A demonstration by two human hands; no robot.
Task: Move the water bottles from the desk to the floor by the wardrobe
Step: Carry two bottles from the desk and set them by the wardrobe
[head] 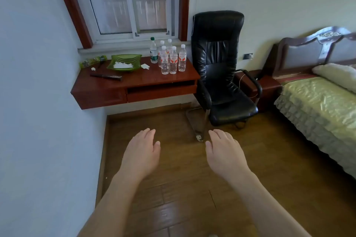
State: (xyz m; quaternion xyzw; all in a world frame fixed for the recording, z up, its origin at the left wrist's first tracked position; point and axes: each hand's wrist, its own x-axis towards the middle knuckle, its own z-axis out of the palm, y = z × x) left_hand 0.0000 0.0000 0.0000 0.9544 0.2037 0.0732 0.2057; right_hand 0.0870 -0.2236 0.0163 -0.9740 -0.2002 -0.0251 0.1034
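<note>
Several clear water bottles with white caps and red labels stand in a cluster on the right part of the red-brown wall desk, below the window. A taller bottle with a green cap and green label stands just left of them. My left hand and my right hand hover palm-down over the wooden floor, well short of the desk, fingers apart and holding nothing. No wardrobe shows in this view.
A green dish with white bits, a dark long object and a green wrapper lie on the desk's left. A black office chair stands right of the desk. A bed fills the right side. A wall runs along the left.
</note>
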